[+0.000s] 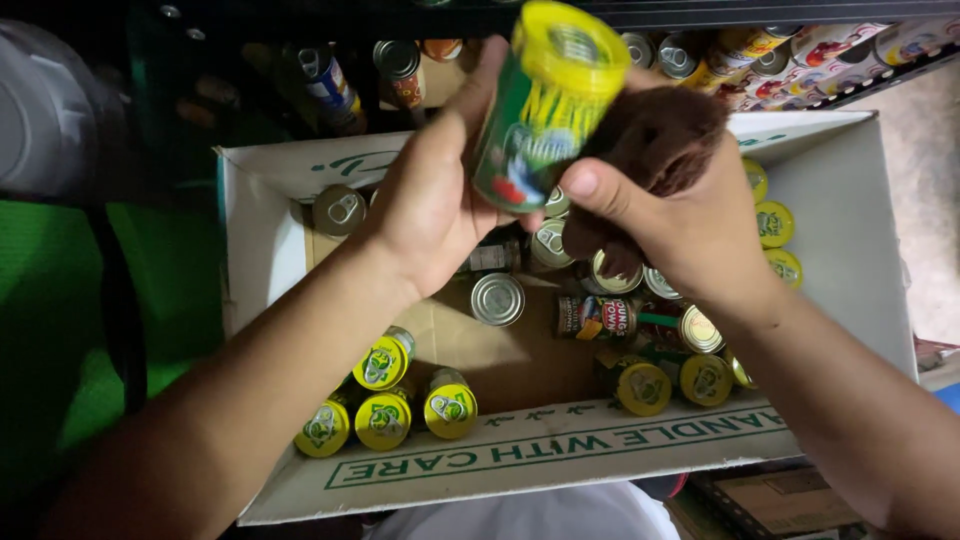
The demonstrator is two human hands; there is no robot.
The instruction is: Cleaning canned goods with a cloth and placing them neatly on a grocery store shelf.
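Many small cans lie or stand in the open box [560,455] below the hands: four with yellow lids [385,405] grouped at the near left, more yellow-lidded ones [672,382] at the near right, three more [775,225] along the far right wall, and bare silver tops [497,299] in the middle. One can [595,317] with a dark label lies on its side. Between the near groups the brown cardboard floor shows bare. Beyond the box, a dark shelf [700,55] holds further tins. To the left is a green surface [50,330] and a pale rounded object [45,110], too dim to identify.

Both forearms reach in from the near corners and meet above the box, hiding the cans under them. The left hand [430,200] holds a can [545,110] lifted clear of the box, thumb stretched up along its left side, fingers behind it out of sight. This can is tilted, yellow plastic lid towards the camera, green printed label on its round metal body. The right hand [690,225] is bunched around a brown cloth [655,140], soft and fuzzy, pressing it against the can's right side, with the thumb touching the label.

The box is white corrugated card with green print on its flaps.
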